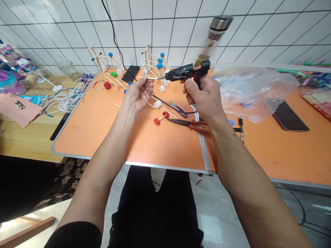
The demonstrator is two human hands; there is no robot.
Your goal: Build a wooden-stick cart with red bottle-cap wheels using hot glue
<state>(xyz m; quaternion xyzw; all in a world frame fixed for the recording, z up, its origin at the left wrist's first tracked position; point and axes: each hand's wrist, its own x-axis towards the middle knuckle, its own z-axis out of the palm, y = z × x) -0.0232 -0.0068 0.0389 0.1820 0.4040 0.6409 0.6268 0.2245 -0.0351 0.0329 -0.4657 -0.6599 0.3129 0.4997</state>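
Observation:
My right hand [203, 94] grips a black glue gun [187, 73] with a small red light on its side, its nozzle pointing left. Between the fingertips of my left hand [139, 91] is a thin wooden stick [152, 78], whose free end is at the nozzle tip; whether they touch I cannot tell. Behind my hands stand two stick frames with coloured caps, a left frame [102, 67] and a right frame [148, 58]. Below my hands lie two red bottle caps joined by a stick [162, 117], a white cap [157, 104] and loose sticks.
Red-handled pliers [190, 124] and purple scissors [181, 110] lie near my right wrist. A glass bottle [210, 43] stands behind the glue gun. At right are a clear plastic bag [253, 91] and a phone [291, 116]. Another phone [131, 74] lies by the wall, near a hanging cable [113, 32].

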